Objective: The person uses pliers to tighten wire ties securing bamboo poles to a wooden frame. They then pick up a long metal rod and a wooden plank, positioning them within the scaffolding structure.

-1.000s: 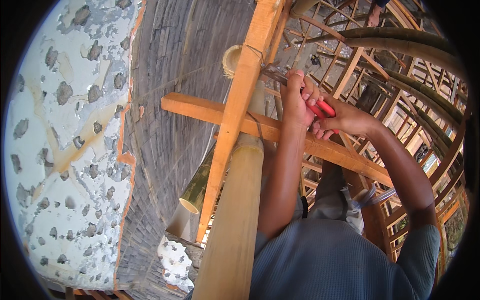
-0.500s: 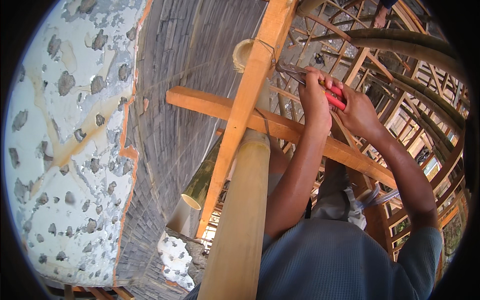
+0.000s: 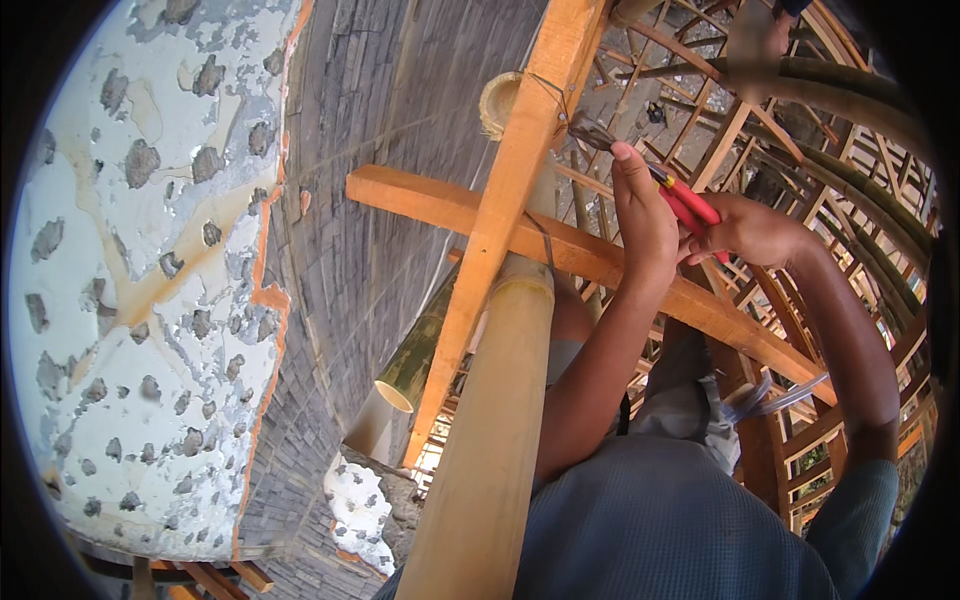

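A pair of pliers (image 3: 690, 200) with red and yellow handles slants across both my hands. Its dark metal jaws reach the side of an upright orange wooden beam (image 3: 505, 190), by the end of a thin wire (image 3: 551, 84) tied round that beam. My left hand (image 3: 648, 215) is closed at the front of the pliers, thumb along the jaw side; its other fingers are mostly hidden. My right hand (image 3: 752, 230) is wrapped round the handles. A second wire (image 3: 545, 240) loops over the crossing beam (image 3: 595, 255) below.
A thick bamboo pole (image 3: 485, 420) runs up in front of me, with a cut green bamboo (image 3: 405, 370) beside it. A slate-clad wall (image 3: 330, 300) and chipped white plaster (image 3: 150, 400) stand left. Bamboo and timber framing (image 3: 850, 190) spreads right; a person's foot (image 3: 778, 35) shows far off.
My right hand has slid lower and to the right on the handles. My left fingers no longer show over the pliers; the thumb is now straighter. The whole view has shifted slightly.
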`<state>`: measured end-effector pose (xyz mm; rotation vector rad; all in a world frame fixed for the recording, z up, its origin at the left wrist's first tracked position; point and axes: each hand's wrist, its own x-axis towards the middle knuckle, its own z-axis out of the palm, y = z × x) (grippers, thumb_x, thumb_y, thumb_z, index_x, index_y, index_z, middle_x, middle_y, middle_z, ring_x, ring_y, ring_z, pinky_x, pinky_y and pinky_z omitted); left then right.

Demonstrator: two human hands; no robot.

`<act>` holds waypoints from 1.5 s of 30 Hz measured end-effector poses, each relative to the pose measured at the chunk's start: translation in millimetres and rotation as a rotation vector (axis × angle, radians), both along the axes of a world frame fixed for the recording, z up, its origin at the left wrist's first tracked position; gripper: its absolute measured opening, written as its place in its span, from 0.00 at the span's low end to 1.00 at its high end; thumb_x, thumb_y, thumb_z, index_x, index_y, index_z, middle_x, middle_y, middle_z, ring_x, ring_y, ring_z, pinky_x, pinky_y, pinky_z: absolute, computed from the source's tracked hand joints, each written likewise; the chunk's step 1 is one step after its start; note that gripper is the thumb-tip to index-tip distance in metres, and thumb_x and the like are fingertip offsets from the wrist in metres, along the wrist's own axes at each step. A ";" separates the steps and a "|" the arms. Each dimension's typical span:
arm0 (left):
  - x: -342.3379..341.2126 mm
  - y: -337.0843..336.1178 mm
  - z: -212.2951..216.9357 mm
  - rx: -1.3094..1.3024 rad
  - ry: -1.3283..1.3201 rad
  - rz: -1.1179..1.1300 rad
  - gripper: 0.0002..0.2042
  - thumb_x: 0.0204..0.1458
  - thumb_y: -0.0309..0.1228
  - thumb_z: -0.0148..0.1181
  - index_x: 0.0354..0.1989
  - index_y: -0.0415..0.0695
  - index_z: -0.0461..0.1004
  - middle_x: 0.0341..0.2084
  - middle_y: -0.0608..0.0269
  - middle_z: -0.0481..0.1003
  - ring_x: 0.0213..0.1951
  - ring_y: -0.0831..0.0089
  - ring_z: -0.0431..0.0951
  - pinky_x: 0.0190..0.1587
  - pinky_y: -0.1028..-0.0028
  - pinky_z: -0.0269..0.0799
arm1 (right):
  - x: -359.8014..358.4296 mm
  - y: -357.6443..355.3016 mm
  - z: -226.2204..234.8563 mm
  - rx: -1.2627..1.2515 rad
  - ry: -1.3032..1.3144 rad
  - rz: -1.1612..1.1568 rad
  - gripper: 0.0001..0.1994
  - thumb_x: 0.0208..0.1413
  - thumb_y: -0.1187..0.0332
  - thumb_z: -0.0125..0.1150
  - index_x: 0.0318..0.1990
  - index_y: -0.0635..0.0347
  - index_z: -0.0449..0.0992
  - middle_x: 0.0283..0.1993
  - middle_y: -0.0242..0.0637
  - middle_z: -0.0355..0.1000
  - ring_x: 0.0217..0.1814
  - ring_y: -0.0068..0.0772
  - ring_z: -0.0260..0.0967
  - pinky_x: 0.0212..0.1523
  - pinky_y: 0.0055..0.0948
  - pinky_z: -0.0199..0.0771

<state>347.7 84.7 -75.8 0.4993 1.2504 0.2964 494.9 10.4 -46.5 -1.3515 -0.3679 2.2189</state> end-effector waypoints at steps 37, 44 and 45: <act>-49.8 39.7 9.4 0.662 0.147 -0.112 0.27 0.58 0.14 0.36 0.66 0.36 0.67 0.36 0.58 0.77 0.22 0.84 0.69 0.25 0.82 0.67 | 27.7 86.2 117.0 0.788 -1.426 0.975 0.26 0.47 0.83 0.64 0.58 0.61 0.77 0.68 0.35 0.67 0.67 0.38 0.66 0.63 0.43 0.71; -55.1 42.8 3.8 0.715 0.188 -0.159 0.26 0.58 0.15 0.35 0.65 0.38 0.70 0.35 0.61 0.76 0.23 0.84 0.69 0.26 0.81 0.67 | 16.3 88.9 123.9 0.722 -1.437 0.944 0.28 0.44 0.83 0.66 0.57 0.57 0.80 0.72 0.33 0.65 0.65 0.37 0.65 0.66 0.43 0.65; -55.6 43.5 3.5 0.727 0.191 -0.168 0.26 0.58 0.15 0.35 0.64 0.38 0.70 0.35 0.61 0.76 0.23 0.84 0.69 0.26 0.81 0.67 | 16.0 89.5 123.2 0.709 -1.426 0.943 0.27 0.45 0.83 0.66 0.57 0.57 0.80 0.71 0.33 0.65 0.64 0.37 0.65 0.66 0.42 0.65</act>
